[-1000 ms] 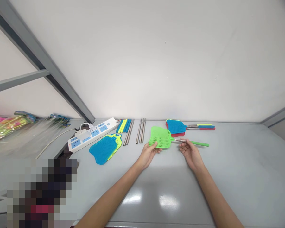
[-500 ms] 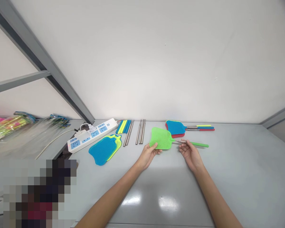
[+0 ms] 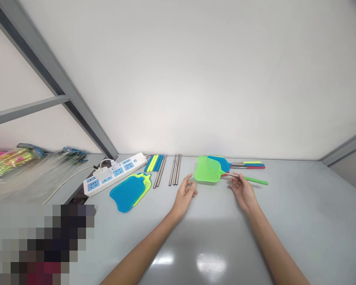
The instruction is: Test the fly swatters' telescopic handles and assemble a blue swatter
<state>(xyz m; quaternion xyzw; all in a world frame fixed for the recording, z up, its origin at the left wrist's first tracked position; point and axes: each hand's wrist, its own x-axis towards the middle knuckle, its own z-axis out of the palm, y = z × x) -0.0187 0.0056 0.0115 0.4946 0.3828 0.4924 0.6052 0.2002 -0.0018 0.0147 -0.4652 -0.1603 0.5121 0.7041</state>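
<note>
A green fly swatter (image 3: 208, 171) with a metal rod and a green grip is raised over the table, its head pointing left. My right hand (image 3: 243, 192) pinches the rod just short of the grip. To the left of the swatter head, my left hand (image 3: 184, 194) is apart from it, fingers loosely spread and holding nothing. Partly hidden behind the green head lies a stack of finished-looking swatters, with a blue head (image 3: 223, 163) on top and yellow, blue and red grips (image 3: 255, 165) pointing right.
Left of my hands lie several metal rods (image 3: 174, 170), blue and yellow grip tubes (image 3: 153, 163), and loose blue swatter heads (image 3: 127, 193) over yellow ones. A white power strip (image 3: 115, 174) stands behind them. Plastic-wrapped goods (image 3: 17, 160) lie far left. A wall (image 3: 201, 79) rises behind the table.
My left hand has let go of the green swatter head. My right hand has carried the swatter a little to the right, closer to the stack.
</note>
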